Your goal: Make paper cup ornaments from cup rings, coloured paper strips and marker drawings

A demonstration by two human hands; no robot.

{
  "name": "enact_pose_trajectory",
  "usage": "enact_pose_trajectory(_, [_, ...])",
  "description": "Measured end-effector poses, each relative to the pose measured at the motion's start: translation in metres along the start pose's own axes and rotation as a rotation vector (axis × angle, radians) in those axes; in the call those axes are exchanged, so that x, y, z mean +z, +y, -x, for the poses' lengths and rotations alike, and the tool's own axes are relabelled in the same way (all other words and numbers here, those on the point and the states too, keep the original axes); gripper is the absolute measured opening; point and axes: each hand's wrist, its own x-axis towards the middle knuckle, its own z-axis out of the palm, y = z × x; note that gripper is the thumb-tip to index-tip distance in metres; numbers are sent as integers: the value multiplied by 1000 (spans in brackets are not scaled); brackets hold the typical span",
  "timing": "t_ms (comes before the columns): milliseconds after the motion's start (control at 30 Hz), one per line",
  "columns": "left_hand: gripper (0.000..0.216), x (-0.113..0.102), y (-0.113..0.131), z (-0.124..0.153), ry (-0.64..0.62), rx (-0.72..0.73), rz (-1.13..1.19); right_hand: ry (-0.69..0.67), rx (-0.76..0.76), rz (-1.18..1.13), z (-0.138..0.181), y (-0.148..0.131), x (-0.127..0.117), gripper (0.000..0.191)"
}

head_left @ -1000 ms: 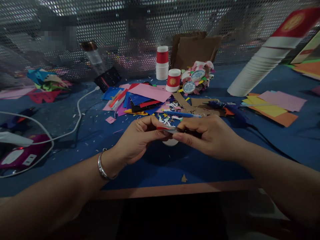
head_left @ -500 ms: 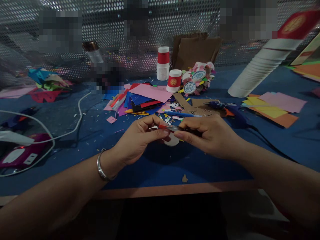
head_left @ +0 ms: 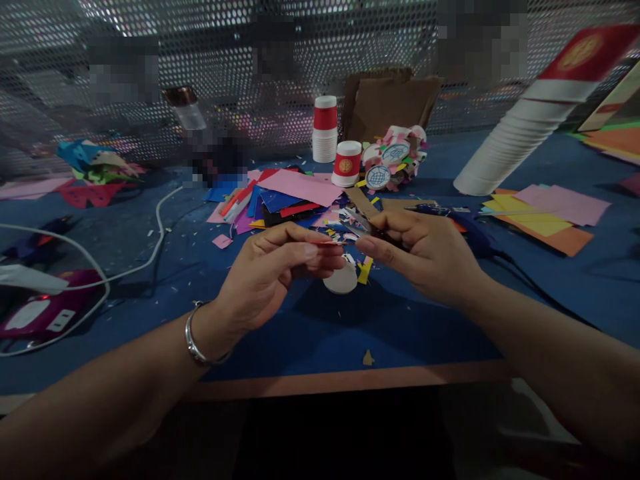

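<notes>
My left hand (head_left: 280,270), with a silver bangle at the wrist, pinches a small red piece of paper (head_left: 327,243) seen nearly edge-on. In my right hand (head_left: 417,250) is a pair of scissors (head_left: 356,222); the blades are parted and point up and left, apart from the paper. The scissors' handles are mostly hidden by my fingers. Below and between the hands, a round white disc (head_left: 341,279) lies on the blue table (head_left: 320,340). Small paper scraps and a yellow strip (head_left: 365,271) lie close by.
Coloured paper sheets (head_left: 300,187) are piled behind my hands. Paper cups (head_left: 346,165) and a decorated cluster (head_left: 395,157) stand farther back. At right are a tall leaning cup stack (head_left: 520,127) and a blue glue gun (head_left: 470,233). A white cable (head_left: 159,227) crosses the left side.
The scissors have come away from the red paper, and their blades now show, parted and tilted upward. My left hand has turned a little, bringing the paper nearly edge-on.
</notes>
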Motion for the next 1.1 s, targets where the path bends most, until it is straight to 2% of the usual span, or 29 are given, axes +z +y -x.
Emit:
enact_pose_trajectory(100, [19, 0, 2, 0, -5, -82, 38, -16, 7, -44, -1, 2, 0, 53])
enact_pose_trajectory(200, [12, -1, 1, -1, 14, -148, -9, 7, -4, -51, -1, 3, 1, 50])
enact_pose_trajectory(367, [30, -2, -6, -4, 119, -81, -47, 216, -62, -40, 1, 1, 5, 47])
enact_pose_trajectory(433, [37, -1, -9, -6, 176, -54, -59, 232, -76, -53, 1, 0, 8, 47])
enact_pose_trajectory(567, [31, 5, -16, -6, 228, 19, -68, 119, -82, -120, 2, 0, 17, 47])
enact_pose_trajectory(733, [32, 13, -21, 0, 180, 90, -49, 4, -61, -208, 2, 3, 25, 47])
enact_pose_trajectory(900, [38, 12, -19, 2, 138, 29, -36, -55, -59, -237, 2, 1, 23, 41])
enact_pose_trajectory(1100, [32, 11, -15, 2, 102, -61, -15, -107, 5, -341, 2, -2, 20, 34])
